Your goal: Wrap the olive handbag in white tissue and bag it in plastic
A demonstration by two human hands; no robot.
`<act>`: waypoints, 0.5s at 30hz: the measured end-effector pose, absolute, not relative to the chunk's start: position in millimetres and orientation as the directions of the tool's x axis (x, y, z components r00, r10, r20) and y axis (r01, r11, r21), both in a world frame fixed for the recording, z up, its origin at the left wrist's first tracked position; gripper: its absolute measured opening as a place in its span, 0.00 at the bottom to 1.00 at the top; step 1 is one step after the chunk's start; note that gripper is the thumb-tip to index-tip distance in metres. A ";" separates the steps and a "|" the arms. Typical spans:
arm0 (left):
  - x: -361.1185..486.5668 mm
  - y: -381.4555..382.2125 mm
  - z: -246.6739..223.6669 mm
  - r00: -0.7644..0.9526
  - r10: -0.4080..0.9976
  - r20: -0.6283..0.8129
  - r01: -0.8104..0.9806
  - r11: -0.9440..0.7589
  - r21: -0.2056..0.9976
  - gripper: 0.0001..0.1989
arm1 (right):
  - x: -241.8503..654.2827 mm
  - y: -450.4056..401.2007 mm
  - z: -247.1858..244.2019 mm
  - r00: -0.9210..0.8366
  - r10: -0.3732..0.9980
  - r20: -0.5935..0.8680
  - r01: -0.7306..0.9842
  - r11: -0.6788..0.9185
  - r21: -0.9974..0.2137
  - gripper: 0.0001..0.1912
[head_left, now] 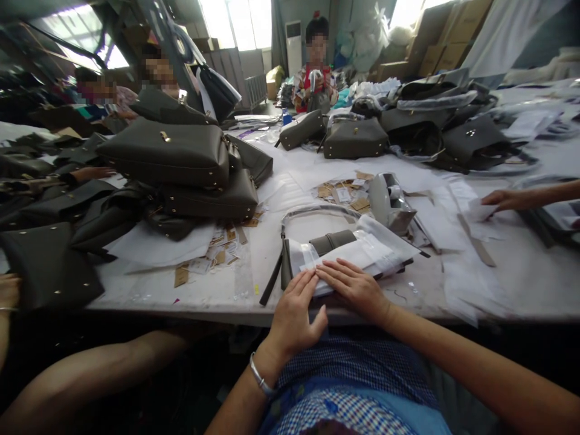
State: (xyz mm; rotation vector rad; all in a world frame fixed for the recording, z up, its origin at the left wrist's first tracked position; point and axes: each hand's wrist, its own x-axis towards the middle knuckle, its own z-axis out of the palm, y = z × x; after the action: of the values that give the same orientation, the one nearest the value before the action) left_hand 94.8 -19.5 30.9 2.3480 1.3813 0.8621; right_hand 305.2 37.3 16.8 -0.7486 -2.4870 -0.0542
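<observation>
A dark grey handbag (333,241) lies on its side at the table's near edge, its strap looped away from me under clear wrapping. White tissue paper (369,251) covers much of the bag. My left hand (294,314) rests its fingertips on the paper's near edge, fingers stretched together and thumb apart. Flat on the paper beside it lies my right hand (353,290), fingers extended, the two hands' fingertips nearly meeting. Neither hand grips anything. Just beyond the bag stands a tape dispenser (389,202).
Stacked dark handbags (176,154) rise at the left, and more bags (356,138) lie at the back. Paper tags (342,192) are scattered mid-table. A co-worker's hand (502,200) touches white paper at right. Another person's hand (8,291) is at far left.
</observation>
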 end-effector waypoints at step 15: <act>93.2 -11.2 5.1 0.363 0.766 0.531 0.741 -0.582 0.334 0.29 | 317.1 -32.0 -28.3 -0.774 0.342 0.533 0.388 0.921 -0.028 0.21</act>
State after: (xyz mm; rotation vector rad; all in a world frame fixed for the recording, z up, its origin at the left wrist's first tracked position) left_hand 93.2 -11.2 5.1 2.5626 1.4176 1.0301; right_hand 317.1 -32.0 -28.3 -0.5212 -2.5295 -0.1120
